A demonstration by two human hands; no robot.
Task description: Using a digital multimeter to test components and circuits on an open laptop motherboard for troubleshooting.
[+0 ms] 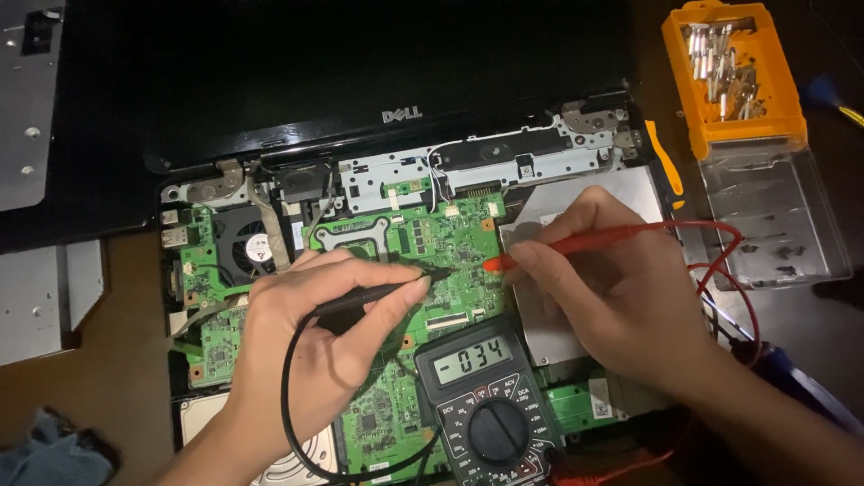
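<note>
Green fibreglass is what dominates the centre of the frame: the exposed green laptop circuit board (pixel 423 252) is lying face up in the opened black laptop chassis (pixel 180 297), so its contacts are reachable from above. The left hand (pixel 315 342) is closing in a pen-style pinch around the slim black test probe (pixel 378 292), with thumb and fingers curled shut on its shaft and the tip angling toward the board just right of centre; this grip appears to be giving fine control over a small contact point. The right hand (pixel 612 288) is likewise pinching the slim red test probe (pixel 576 243) between thumb and forefinger, its tip meeting the board close to the black one, the two tips near each other but apart. The black lead (pixel 288 405) is looping down at lower left and the red lead (pixel 729 270) is arcing at right, both hanging slack away from the work point. The black handheld digital multimeter (pixel 486 405) is resting at lower centre, display facing up toward the viewer, presumably for reading without moving either hand. At upper right, the orange plastic bit tray (pixel 733 72) and the clear plastic lid (pixel 774 216) are sitting well apart from the board. The round black cooling fan (pixel 247 247) is sitting at the left of the board.
</note>
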